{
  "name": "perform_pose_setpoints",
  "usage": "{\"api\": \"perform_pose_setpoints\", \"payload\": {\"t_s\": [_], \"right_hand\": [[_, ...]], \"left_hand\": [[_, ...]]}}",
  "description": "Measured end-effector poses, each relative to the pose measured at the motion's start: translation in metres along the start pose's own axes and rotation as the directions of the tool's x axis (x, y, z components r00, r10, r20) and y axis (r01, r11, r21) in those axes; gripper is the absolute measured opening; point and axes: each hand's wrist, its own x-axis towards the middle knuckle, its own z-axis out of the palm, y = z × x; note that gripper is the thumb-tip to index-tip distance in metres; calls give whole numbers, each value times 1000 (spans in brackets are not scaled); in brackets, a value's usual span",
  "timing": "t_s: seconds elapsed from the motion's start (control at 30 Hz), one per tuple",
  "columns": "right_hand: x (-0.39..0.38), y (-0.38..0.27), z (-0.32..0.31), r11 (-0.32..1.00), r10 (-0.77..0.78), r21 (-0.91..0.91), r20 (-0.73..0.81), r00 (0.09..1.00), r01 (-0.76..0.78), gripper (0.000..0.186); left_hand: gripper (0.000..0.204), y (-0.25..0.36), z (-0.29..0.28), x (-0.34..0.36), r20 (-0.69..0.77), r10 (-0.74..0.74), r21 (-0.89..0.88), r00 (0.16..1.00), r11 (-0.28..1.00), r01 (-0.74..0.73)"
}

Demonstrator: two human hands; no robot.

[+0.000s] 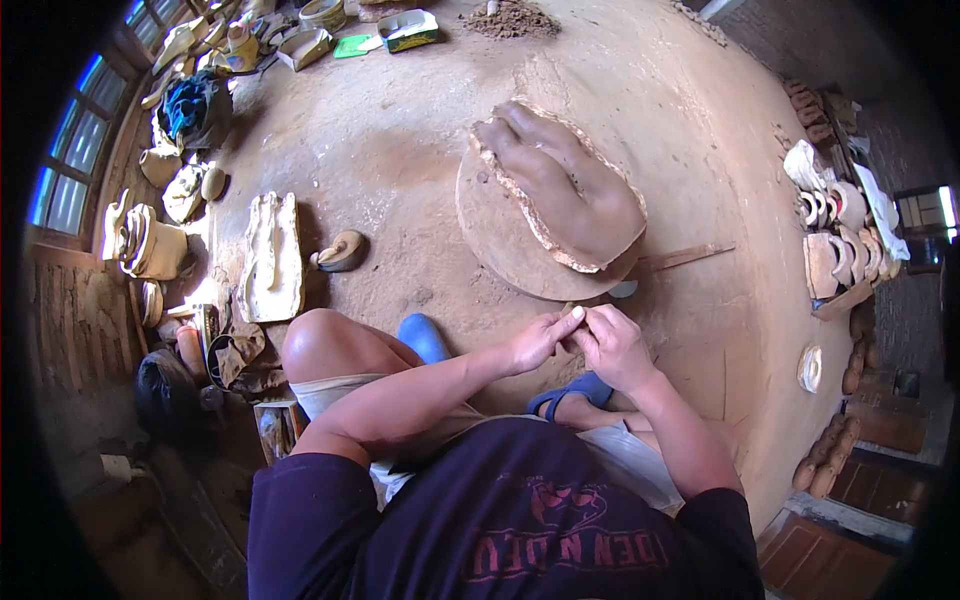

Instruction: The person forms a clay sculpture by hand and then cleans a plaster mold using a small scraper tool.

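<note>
My left hand [545,338] and my right hand [612,345] meet in front of my lap, fingers bent and pinched together. Whatever lies between them is too small and too covered to name. Just beyond them a round board [478,215] rests on the floor. On it lies a pale, rough-edged plaster mould [530,222] filled with smooth, wet brown clay [560,180]. The clay has a rounded, body-like relief with a groove along its middle. Neither hand touches the clay or the board.
A long white plaster mould [272,262] and a round brown object [343,250] lie to the left. A wooden strip [690,256] extends right from the board. Boxes [410,32] and a crumbly clay heap [512,18] are at the back. Curved mould pieces [845,255] are stacked at right.
</note>
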Motion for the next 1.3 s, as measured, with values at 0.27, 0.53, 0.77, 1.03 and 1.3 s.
{"api": "perform_pose_setpoints", "payload": {"t_s": [0.27, 0.53, 0.77, 1.03, 1.3], "right_hand": [[4, -14, -16, 949, 223, 236, -25, 975, -211, 33], [-6, 3, -12, 985, 141, 110, -65, 988, -134, 34], [3, 24, -16, 979, -127, -174, -125, 984, 105, 21], [37, 136, 9, 756, 650, 310, -256, 715, -576, 27], [70, 188, 19, 578, 800, 553, -236, 552, -600, 26]], "left_hand": [[41, 29, -6, 9, 16, -115, -165, 993, 979, 116], [37, 35, -10, 12, 125, 42, 42, 991, 998, -48], [52, 55, -6, 11, -37, -276, -225, 960, 939, 261], [42, 112, -139, 64, -689, 547, 519, 475, 830, -204], [53, 96, -160, 71, -756, 417, 500, 504, 865, 34]]}}
